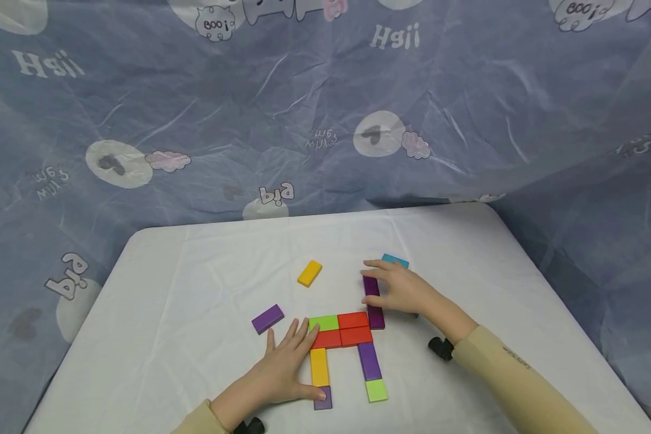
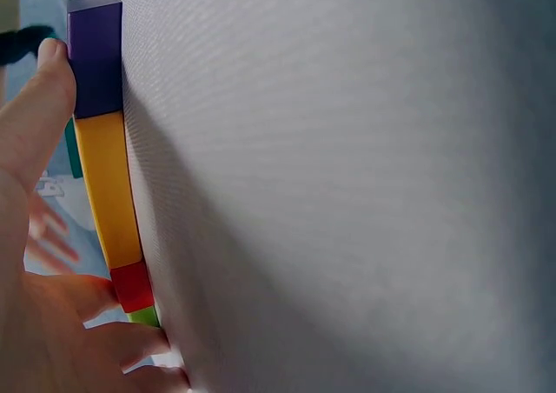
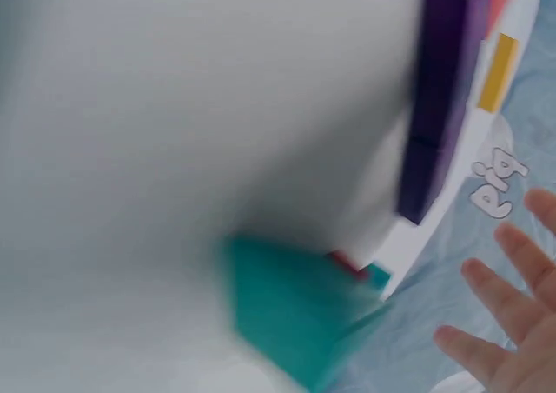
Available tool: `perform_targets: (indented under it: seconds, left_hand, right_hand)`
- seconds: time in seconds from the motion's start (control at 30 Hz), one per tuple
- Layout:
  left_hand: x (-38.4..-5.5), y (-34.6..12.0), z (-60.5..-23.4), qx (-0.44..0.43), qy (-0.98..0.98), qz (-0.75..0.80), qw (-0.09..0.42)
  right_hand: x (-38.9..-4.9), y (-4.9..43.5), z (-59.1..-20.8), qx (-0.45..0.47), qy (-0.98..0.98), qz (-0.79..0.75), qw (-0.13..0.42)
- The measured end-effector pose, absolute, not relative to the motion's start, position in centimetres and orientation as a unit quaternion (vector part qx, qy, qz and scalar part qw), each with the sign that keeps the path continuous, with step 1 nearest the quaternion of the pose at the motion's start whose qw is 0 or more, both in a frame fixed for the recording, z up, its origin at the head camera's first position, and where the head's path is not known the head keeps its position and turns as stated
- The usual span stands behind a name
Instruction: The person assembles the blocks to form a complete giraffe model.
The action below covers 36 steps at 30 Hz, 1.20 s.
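Flat coloured blocks form a figure on the white table. My left hand (image 1: 284,374) lies along its left side, fingers spread; its thumb touches the lower purple block (image 2: 95,58), its index finger the red block (image 2: 132,287). Between those blocks sits a yellow block (image 1: 319,367). Beyond them run a light green block (image 1: 323,323), more red blocks (image 1: 354,320), and a right leg of a purple block (image 1: 369,361) and a green one (image 1: 377,390). My right hand (image 1: 404,288), fingers apart, hovers over the dark purple blocks (image 1: 376,318) standing up from the figure's right end.
A loose yellow block (image 1: 310,273) lies behind the figure, a purple block (image 1: 268,319) left of it. A blue block (image 1: 395,260) shows past my right hand. Close in the right wrist view is a blurred teal block (image 3: 287,310). Patterned blue cloth (image 1: 304,120) hangs behind the table.
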<state>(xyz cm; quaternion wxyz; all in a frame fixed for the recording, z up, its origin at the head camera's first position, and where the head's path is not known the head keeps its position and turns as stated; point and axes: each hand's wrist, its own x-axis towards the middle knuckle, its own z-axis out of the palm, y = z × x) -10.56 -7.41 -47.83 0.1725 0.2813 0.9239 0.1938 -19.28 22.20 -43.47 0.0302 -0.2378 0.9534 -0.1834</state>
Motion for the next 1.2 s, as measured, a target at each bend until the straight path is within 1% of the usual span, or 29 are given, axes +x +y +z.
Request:
perform_targets:
  seconds: [0.13,0.33,0.6,0.87,1.2]
  left_hand:
    - [-10.5,-7.4,-47.7,0.279,0.924,0.192,0.175]
    - [-10.3,-7.4,-47.8,0.281,0.923,0.194,0.178]
    - [-10.4,-7.4,-47.9,0.281,0.921,0.197,0.182]
    - [-10.3,-7.3,-47.8,0.281,0.920,0.205,0.182]
    - [-10.3,-7.4,-48.0,0.284,0.920,0.207,0.174]
  right_hand:
    - [-20.9,20.0,-42.6,-0.218,0.954,-0.205,0.024]
    - [-22.9,16.1,-42.9,-0.181,0.957,-0.222,0.047]
    - [-24.5,11.7,-43.6,-0.150,0.969,-0.180,0.071]
    - [-25.2,9.7,-44.5,-0.104,0.978,-0.149,0.105]
    - [-24.7,8.5,-44.8,-0.100,0.986,-0.086,0.098]
